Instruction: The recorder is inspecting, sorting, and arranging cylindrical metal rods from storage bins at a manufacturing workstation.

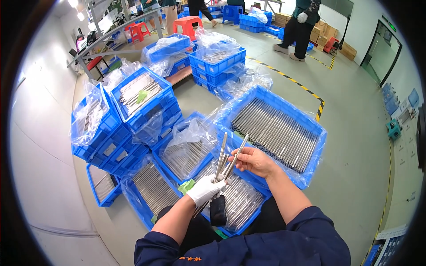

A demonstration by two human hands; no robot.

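Observation:
My left hand (pixel 205 189), in a white glove, is closed around a small bundle of slim metal rods (pixel 218 165) that stick up from the fist; their lower ends come out below it. Bare, my right hand (pixel 257 163) pinches one shiny metal rod (pixel 241 147) between thumb and fingers, beside the top of the bundle. Just beyond that hand sits a blue crate (pixel 320 148) lined with clear plastic, with metal rods (pixel 275 133) lying side by side in it. Under my hands, another crate holds more rods (pixel 244 201). A black object (pixel 218 211) lies below my left hand.
Stacked blue crates (pixel 153 108) of rods and plastic film stand at the left, with more crates (pixel 217 66) behind. Red stools (pixel 188 24) and a metal-framed bench (pixel 120 27) are farther back. A person (pixel 301 26) stands on the floor beyond yellow-black tape (pixel 293 80).

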